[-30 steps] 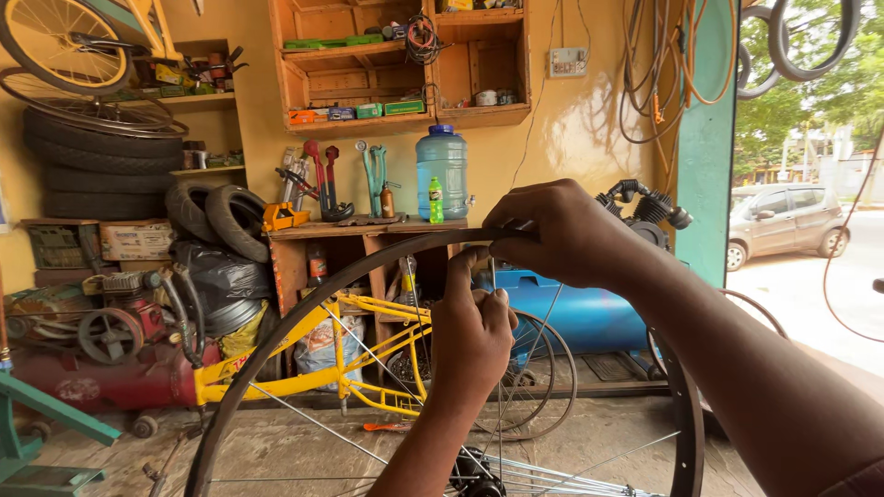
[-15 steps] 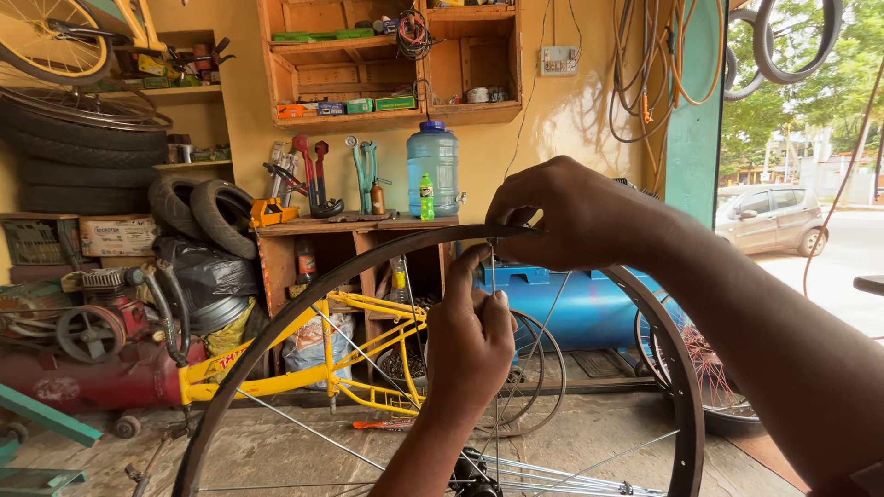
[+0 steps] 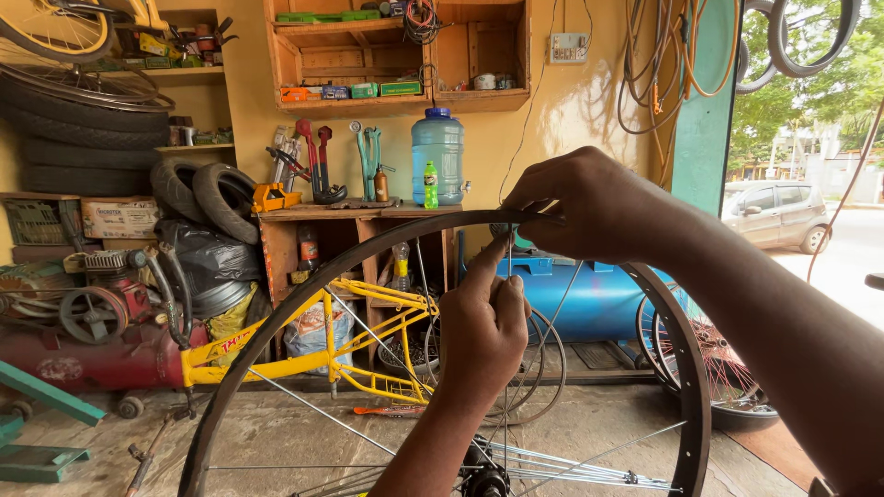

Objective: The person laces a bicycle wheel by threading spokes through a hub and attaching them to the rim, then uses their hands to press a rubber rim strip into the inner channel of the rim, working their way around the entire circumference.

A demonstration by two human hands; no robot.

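The left hand (image 3: pixel 483 322) pinches a thin spoke (image 3: pixel 507 276), springy and easily bent, near its top end. At one o'clock from it, the right hand (image 3: pixel 589 207) grips the stiff, light black rim (image 3: pixel 304 276) at its crest. Behind lies a yellow bicycle frame (image 3: pixel 322 354).

Right hand (image 3: pixel 599 207) pinching top of black wheel rim (image 3: pixel 304 294); left hand (image 3: pixel 483 327) just below, fingertips on a thin spoke (image 3: pixel 509 262). Behind: yellow bicycle frame (image 3: pixel 313 354), blue water jug (image 3: pixel 437 156) on wooden bench (image 3: pixel 359 210).
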